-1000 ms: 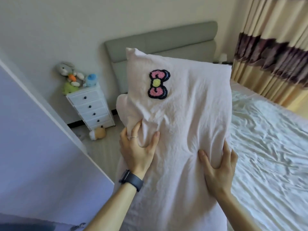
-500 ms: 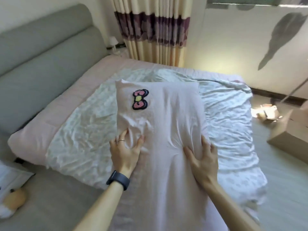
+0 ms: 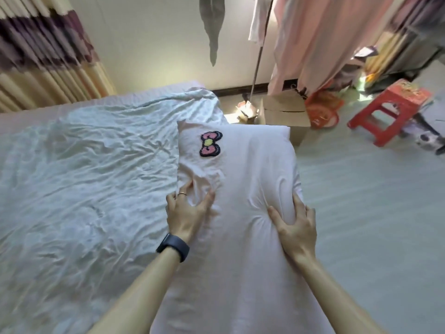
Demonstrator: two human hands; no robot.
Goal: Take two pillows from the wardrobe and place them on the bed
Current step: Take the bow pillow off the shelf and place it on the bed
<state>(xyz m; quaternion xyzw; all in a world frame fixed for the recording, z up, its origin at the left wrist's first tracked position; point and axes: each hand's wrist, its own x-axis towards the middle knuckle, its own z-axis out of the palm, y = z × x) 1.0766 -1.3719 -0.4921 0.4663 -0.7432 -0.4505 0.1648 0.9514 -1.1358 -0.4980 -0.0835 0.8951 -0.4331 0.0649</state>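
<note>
Pillow (image 3: 250, 169) betw. L hand (image 3: 185, 213) & R hand (image 3: 296, 227), fingers of both curled tight into its fabric.

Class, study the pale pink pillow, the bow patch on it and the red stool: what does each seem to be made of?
Pillow: soft woven cloth cover, probably cotton, matte; it creases and dents where gripped. Bow patch: tufted yarn, fuzzy and raised, with a dark outline. Red stool: likely moulded plastic, smooth and evenly coloured, though painted wood is possible.
</note>
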